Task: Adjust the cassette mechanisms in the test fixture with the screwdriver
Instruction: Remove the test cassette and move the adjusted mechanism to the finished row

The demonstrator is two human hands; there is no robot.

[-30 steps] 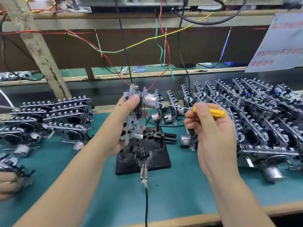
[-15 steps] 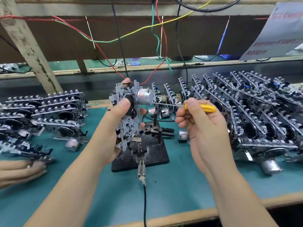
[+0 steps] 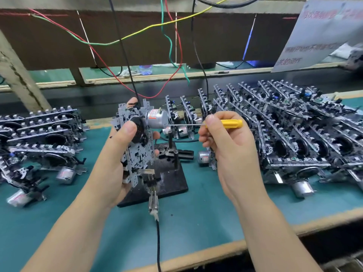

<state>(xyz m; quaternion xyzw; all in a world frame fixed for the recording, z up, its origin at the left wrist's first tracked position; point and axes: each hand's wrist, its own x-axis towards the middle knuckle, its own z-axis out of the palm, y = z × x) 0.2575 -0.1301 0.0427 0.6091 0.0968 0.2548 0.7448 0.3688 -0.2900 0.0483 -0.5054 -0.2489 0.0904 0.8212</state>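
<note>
In the head view, the landmark is the black test fixture (image 3: pixel 167 179), a flat base plate with short upright posts, sitting on the green bench mat (image 3: pixel 196 222). Just above its left part, the left hand (image 3: pixel 115 163) holds one cassette mechanism (image 3: pixel 137 146) upright on edge, thumb pressed on the black flywheel and fingers curled round the back of the stamped metal frame. The mechanism's lower edge is right at the fixture; whether it is seated on it I cannot tell. Its silver motor (image 3: pixel 156 118) juts out to the right, above the fixture's posts.

Above and right of the fixture, the right hand (image 3: pixel 229 146) pinches the screwdriver (image 3: pixel 222 124) by its yellow handle, fingers closed round it. The thin shaft lies level and points left, its tip at the motor's end face.

Judging by its look, the mechanism is light but rigid, a thin perforated plate with sharp edges and small levers and springs that would bend easily; the frame edges and flywheel hub seem the safe places to hold, not the motor or its wires. The screwdriver is slim, so light fingertip turning suits it, and the tip could slip off a tiny trimmer.

Left of the fixture lie rows of further mechanisms (image 3: pixel 39 134); right of it stands a larger stacked batch (image 3: pixel 284 138). Coloured wires (image 3: pixel 172 46) hang behind it.
</note>
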